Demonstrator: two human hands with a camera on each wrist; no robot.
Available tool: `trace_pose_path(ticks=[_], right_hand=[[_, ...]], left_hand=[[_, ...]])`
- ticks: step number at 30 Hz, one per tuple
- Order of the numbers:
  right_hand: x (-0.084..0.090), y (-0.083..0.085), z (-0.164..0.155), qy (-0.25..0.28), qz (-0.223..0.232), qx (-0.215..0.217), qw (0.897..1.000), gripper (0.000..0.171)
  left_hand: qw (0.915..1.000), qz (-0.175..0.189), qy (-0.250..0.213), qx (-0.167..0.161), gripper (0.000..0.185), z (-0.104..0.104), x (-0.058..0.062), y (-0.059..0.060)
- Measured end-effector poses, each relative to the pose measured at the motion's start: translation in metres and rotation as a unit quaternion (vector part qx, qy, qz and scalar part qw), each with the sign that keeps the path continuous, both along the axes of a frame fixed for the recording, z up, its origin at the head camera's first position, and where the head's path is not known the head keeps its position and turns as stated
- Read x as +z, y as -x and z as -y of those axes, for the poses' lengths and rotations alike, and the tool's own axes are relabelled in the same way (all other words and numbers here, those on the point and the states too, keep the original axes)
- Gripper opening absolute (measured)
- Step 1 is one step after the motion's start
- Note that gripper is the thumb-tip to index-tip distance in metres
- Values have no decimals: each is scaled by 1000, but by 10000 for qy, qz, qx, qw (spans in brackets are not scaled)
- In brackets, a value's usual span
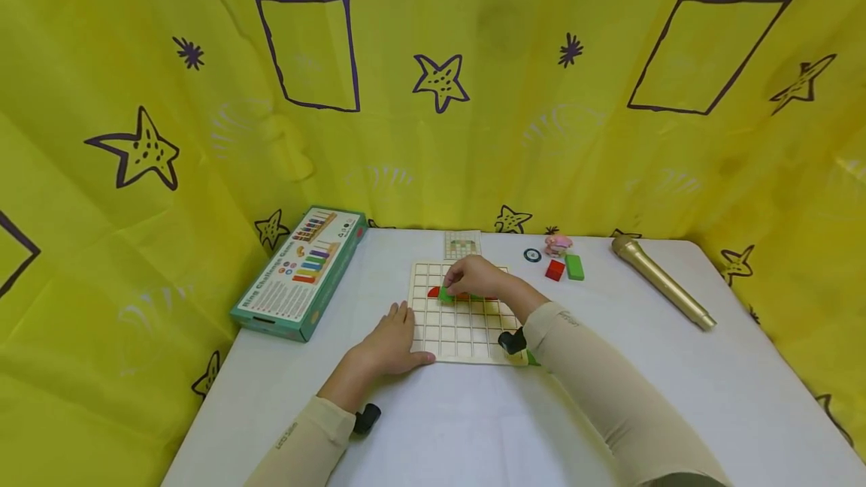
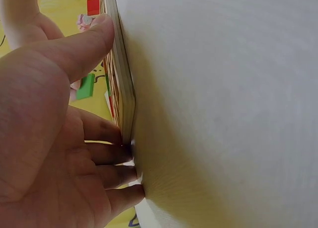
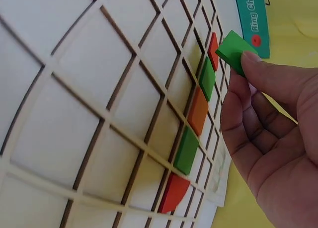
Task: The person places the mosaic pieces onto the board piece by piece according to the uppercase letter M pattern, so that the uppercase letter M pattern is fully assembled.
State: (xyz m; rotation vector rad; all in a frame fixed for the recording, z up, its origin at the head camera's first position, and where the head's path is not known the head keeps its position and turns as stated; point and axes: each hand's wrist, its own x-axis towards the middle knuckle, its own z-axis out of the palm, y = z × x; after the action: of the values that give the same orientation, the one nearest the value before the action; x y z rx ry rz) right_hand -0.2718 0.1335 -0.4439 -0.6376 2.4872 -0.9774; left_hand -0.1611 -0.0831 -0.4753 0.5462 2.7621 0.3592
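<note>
Right hand hovers with its grip pinching a green tile above the grid board; left hand rests flat, steadying it.

Two bare hands, left hand and right hand, long cream sleeves with small lettering being worn, black wrist-mounted cameras being carried.

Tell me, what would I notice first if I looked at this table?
First the bright yellow curtain with purple stars and squares, hanging all around the white table. In the middle lies a wooden grid board; the right hand pinches a green tile above a row of red, green and orange tiles, while the left hand rests flat at the board's left edge. A gold microphone lies at the right, a green game box at the left.
</note>
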Motion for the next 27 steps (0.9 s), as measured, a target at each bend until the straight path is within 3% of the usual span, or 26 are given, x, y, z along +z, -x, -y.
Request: trace_pose_path(ticks=[12, 27], right_hand=[[-13, 1, 19, -131, -208, 303, 9992, 4], [-21, -2, 32, -634, -897, 435, 9930, 7]], left_hand=[[9999, -52, 82, -47, 102, -1, -2, 3], [9999, -49, 131, 10, 103, 1, -5, 4]])
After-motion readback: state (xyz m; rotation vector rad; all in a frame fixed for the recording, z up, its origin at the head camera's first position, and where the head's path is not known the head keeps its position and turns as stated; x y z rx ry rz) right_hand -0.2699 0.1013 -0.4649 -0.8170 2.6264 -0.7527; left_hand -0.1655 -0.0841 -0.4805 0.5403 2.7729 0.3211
